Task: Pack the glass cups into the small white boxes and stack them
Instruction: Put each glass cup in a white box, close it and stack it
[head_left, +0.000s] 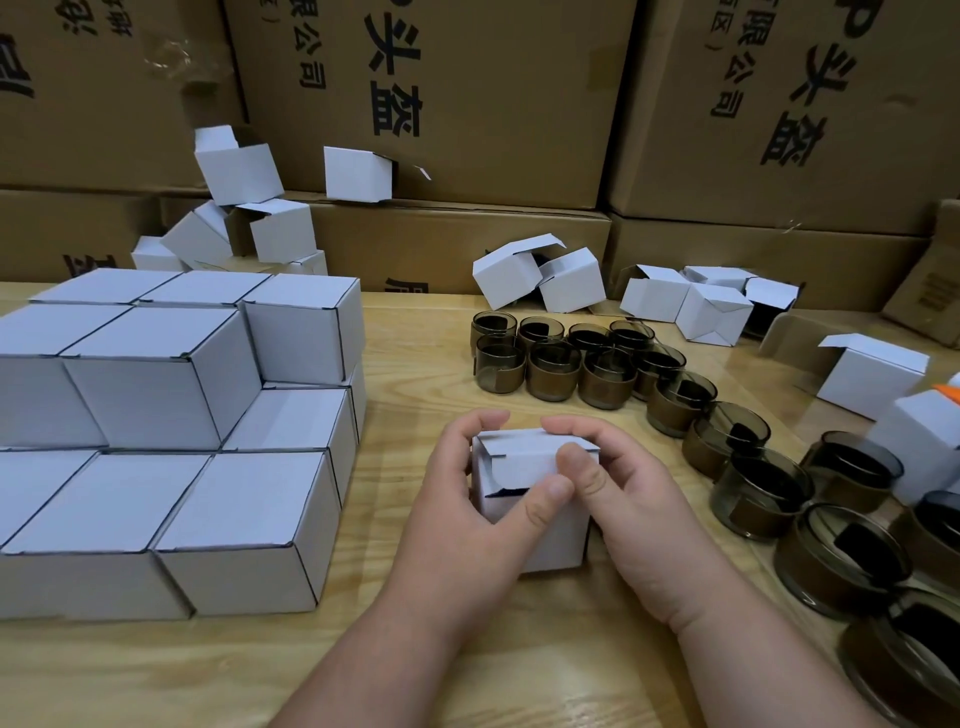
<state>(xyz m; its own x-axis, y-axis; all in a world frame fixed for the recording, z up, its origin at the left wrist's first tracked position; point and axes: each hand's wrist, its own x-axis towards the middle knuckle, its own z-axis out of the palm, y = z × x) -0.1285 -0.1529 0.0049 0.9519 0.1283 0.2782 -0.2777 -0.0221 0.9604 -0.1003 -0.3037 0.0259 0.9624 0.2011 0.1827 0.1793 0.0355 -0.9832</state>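
Observation:
A small white box stands on the wooden table at the centre, its top flap folded down. My left hand grips its left side, thumb on the flap's front edge. My right hand holds the right side, thumb also pressing the flap. What is inside the box is hidden. Several smoky glass cups with brown bands stand in a curved row from the middle to the right edge. A stepped stack of closed white boxes fills the left.
Open, empty white boxes lie scattered at the back left, back centre and right. Large brown cartons with black print wall off the back of the table.

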